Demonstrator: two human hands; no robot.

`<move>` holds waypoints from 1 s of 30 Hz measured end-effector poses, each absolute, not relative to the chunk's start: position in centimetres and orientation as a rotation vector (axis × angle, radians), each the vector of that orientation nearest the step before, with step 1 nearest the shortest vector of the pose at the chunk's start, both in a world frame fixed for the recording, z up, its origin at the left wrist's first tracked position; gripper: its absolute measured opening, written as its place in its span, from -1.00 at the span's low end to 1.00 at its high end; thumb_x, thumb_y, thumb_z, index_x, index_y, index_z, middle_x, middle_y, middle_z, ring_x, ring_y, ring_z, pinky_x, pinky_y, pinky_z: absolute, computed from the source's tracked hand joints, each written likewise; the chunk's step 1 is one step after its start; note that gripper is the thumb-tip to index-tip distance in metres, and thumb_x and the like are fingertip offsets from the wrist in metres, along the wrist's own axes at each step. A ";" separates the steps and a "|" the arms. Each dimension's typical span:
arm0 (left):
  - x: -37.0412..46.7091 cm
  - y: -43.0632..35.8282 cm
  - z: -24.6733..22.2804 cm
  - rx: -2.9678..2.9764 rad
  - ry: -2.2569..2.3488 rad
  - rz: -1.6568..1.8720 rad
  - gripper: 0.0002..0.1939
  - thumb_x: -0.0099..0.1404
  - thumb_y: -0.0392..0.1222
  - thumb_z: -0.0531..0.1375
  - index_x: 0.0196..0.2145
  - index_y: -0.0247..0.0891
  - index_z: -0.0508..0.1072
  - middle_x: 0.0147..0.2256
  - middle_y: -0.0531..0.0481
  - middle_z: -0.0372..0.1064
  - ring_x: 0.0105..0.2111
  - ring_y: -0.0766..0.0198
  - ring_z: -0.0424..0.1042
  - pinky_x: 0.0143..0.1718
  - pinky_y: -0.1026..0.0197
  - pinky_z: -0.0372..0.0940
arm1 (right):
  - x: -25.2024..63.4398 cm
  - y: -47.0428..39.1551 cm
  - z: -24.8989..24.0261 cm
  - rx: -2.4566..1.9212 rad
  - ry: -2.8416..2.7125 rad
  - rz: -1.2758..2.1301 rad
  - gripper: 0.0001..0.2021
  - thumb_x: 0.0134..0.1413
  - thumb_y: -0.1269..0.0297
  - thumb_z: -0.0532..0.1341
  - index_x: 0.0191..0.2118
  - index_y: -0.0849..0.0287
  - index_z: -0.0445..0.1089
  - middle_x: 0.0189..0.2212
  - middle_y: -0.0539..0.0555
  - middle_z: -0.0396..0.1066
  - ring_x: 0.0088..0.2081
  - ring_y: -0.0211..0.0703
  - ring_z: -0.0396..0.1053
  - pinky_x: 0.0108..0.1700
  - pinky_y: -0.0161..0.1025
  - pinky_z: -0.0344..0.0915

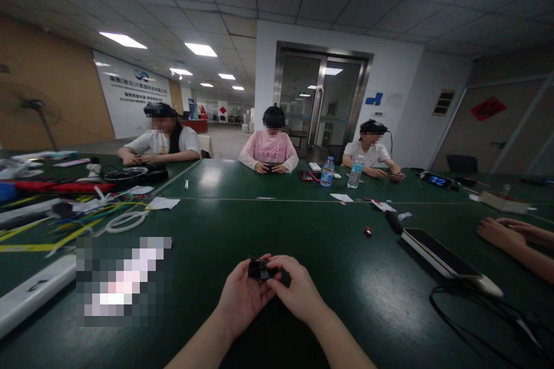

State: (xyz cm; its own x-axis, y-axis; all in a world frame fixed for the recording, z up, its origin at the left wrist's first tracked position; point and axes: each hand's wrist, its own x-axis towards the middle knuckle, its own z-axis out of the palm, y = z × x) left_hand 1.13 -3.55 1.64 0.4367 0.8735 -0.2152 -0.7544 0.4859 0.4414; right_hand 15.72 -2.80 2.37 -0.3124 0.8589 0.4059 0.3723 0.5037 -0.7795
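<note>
A small black object [258, 269] with a blocky, angular shape is between my hands, just above the near part of the green table; its exact kind is too small to make out. My left hand [239, 300] is turned palm up beneath it, with the fingers curled around its left and lower side. From the right, my right hand [298, 288] pinches the object's right end with thumb and fingers. Part of the object is covered by my fingertips.
Cables and wires [93, 213] and a white power strip [37, 294] lie left. At right are a white device with a dark top [441, 253], a black cable [454, 323] and another person's hands [504, 236]. Bottles [328, 173] stand farther back, near several seated people wearing headsets.
</note>
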 end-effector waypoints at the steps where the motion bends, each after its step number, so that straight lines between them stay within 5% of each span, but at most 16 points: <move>1: 1.1 -3.6 1.7 0.299 0.444 1.031 -0.72 0.21 -0.15 0.02 -0.19 -0.31 0.39 -0.33 -0.12 0.47 -0.33 0.16 0.46 -0.19 0.12 0.24 | 15.7 -2.8 2.4 -1.021 -1.896 0.725 -0.67 -0.18 0.58 0.16 -0.26 0.05 0.38 -0.18 0.03 0.38 -0.07 -0.12 0.31 -0.02 -0.09 0.23; 30: 1.0 -3.7 1.8 0.316 0.427 1.044 -0.71 0.21 -0.17 -0.01 -0.20 -0.33 0.39 -0.31 -0.17 0.47 -0.33 0.16 0.46 -0.16 0.11 0.22 | 15.8 -2.6 1.9 -1.102 -1.860 0.750 -0.58 -0.19 0.50 0.21 -0.12 0.02 0.35 -0.15 0.03 0.38 -0.09 -0.10 0.32 0.00 -0.09 0.22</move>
